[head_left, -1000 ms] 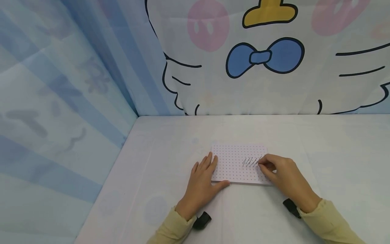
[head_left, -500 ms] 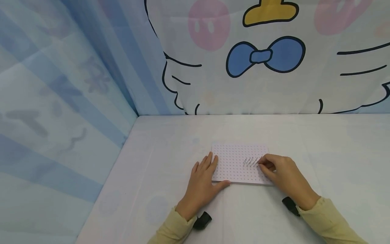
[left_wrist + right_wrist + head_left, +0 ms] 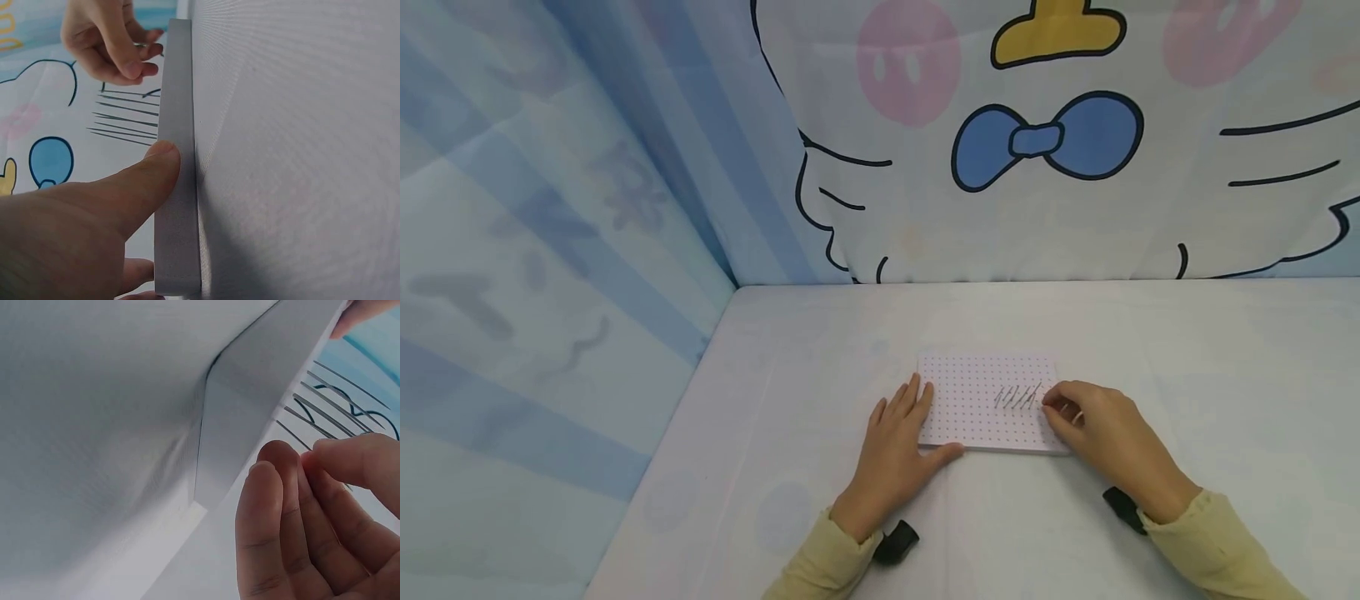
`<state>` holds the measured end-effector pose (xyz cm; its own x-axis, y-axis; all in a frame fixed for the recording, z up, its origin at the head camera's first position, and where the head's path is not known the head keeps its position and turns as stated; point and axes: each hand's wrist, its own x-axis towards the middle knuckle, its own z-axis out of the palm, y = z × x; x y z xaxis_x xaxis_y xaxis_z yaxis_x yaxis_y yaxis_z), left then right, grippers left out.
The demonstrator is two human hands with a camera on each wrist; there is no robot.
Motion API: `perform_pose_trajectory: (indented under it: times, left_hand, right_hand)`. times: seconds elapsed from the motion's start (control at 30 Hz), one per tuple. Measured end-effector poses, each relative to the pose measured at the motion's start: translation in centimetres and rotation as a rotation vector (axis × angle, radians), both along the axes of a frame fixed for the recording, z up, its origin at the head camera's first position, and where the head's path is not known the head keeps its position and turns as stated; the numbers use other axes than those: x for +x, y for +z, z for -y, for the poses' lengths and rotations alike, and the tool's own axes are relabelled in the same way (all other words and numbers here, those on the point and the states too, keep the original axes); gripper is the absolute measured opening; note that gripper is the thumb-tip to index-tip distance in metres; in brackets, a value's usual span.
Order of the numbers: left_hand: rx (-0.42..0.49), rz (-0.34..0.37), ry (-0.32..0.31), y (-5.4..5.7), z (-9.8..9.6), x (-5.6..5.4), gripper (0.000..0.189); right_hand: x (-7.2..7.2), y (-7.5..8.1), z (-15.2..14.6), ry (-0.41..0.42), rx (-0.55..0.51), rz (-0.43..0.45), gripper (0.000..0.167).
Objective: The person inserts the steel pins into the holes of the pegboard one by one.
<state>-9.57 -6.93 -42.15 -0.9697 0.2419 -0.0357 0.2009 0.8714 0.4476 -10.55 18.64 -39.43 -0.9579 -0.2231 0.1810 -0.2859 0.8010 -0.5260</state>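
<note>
A white board (image 3: 970, 421) with a grid of small holes lies flat on the table. Thin dark metal pins (image 3: 322, 414), several in a row, stand up from its right half. My left hand (image 3: 891, 454) rests at the board's left side with straight fingers, and its thumb presses the front edge, as the left wrist view shows. Just right of the row, over the board's right edge, is my right hand (image 3: 1101, 425). Its fingers are curled, thumb tip against fingertip. Nothing shows between those tips. In the right wrist view the nearest pin passes behind them.
A pale cloth covers the table (image 3: 805, 350). Printed curtains (image 3: 1060, 225) hang behind it and along the left side. A small black device (image 3: 897, 543) sits at the left wrist, and another black device (image 3: 1124, 508) at the right wrist.
My right hand has drawn slightly right from the pin at the row's right end, which now shows more fully. My left hand and the board have stayed put.
</note>
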Motion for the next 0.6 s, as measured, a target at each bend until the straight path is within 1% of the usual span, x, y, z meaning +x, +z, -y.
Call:
perform_pose_trajectory:
  times: [0.17,0.4,0.6]
  left_hand:
    - [0.0,0.003,-0.003,-0.1,0.13,0.02,0.091]
    - [0.002,0.016,0.009,-0.23,0.06,0.28,0.091]
    - [0.0,0.004,-0.001,-0.07,-0.01,0.24,0.091]
  right_hand:
    - [0.18,0.01,-0.17,0.0,0.006,-0.014,0.004]
    - [0.36,0.01,-0.4,0.029,0.01,-0.035,0.004]
    - [0.43,0.0,-0.51,0.012,0.022,-0.044,0.005]
